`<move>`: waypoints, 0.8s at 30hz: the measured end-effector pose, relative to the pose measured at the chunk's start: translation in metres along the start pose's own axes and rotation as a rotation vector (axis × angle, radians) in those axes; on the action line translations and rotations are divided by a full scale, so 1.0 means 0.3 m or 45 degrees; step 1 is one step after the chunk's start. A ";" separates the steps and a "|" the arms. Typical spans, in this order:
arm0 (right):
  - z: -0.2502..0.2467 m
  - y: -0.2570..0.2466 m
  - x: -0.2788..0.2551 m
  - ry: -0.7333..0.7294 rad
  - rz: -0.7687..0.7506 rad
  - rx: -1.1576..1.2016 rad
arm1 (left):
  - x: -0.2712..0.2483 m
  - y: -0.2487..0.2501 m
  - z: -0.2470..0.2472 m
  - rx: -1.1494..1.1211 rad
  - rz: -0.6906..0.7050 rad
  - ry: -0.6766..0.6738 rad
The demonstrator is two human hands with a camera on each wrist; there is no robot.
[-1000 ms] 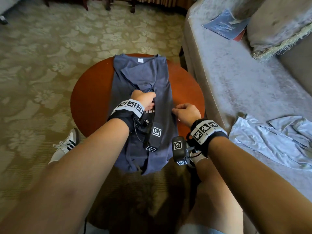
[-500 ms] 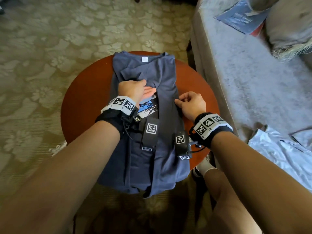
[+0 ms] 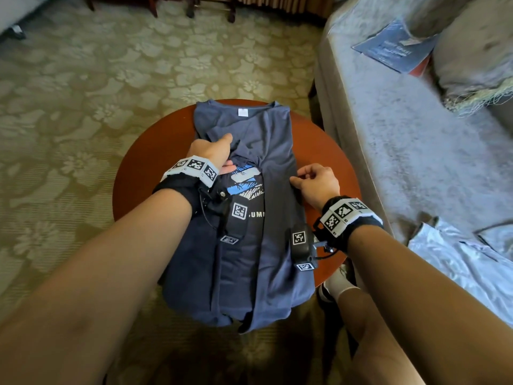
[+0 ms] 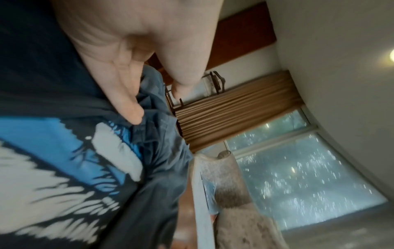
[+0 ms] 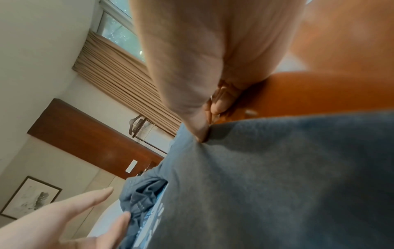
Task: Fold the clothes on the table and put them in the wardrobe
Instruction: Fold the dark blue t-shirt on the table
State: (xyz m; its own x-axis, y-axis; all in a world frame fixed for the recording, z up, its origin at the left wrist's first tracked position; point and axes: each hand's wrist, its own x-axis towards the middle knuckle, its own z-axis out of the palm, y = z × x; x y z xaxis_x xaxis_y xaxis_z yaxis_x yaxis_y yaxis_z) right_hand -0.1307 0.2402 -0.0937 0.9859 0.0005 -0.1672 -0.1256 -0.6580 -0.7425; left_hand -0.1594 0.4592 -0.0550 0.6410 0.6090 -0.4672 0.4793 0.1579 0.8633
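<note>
A dark blue T-shirt [image 3: 266,140] with a blue and white print lies lengthwise on the round reddish wooden table [image 3: 144,168], its sides folded inward and its hem hanging over the near edge. My left hand [image 3: 213,151] rests with straight fingers on the bunched sleeve fold at the shirt's middle; the left wrist view shows its fingertips [image 4: 127,94] against the cloth [image 4: 160,160]. My right hand [image 3: 313,182] sits at the shirt's right edge with fingers curled. In the right wrist view its thumb [image 5: 198,118] pinches that edge of the shirt [image 5: 277,176].
A grey sofa [image 3: 402,140] stands close on the table's right, carrying a pale silvery garment [image 3: 458,259], a blue booklet [image 3: 394,48] and a cushion [image 3: 477,51]. Patterned carpet surrounds the table. Chair legs [image 3: 230,12] stand at the far side. My shoe [image 3: 333,284] is by the table's near right.
My left hand has opened out of a fist and slid up and to the left over the sleeve fold, uncovering the print. My right hand has stayed at the shirt's right edge.
</note>
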 end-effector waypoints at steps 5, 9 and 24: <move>-0.003 0.006 0.016 -0.026 0.006 0.013 | 0.026 0.062 0.017 0.034 -0.174 -0.126; -0.008 0.014 0.024 -0.055 0.023 0.042 | 0.055 0.069 0.034 0.352 0.015 -0.131; -0.024 -0.001 0.063 -0.167 0.106 0.181 | 0.149 0.020 -0.061 0.855 0.360 0.443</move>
State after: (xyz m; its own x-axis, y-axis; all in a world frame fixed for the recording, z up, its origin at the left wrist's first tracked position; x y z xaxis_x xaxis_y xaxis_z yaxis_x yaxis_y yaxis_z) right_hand -0.1114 0.2350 -0.0921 0.9498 0.0544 -0.3081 -0.2298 -0.5472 -0.8048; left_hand -0.1387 0.5016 -0.0672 0.6213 0.7807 -0.0666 0.6557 -0.4716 0.5896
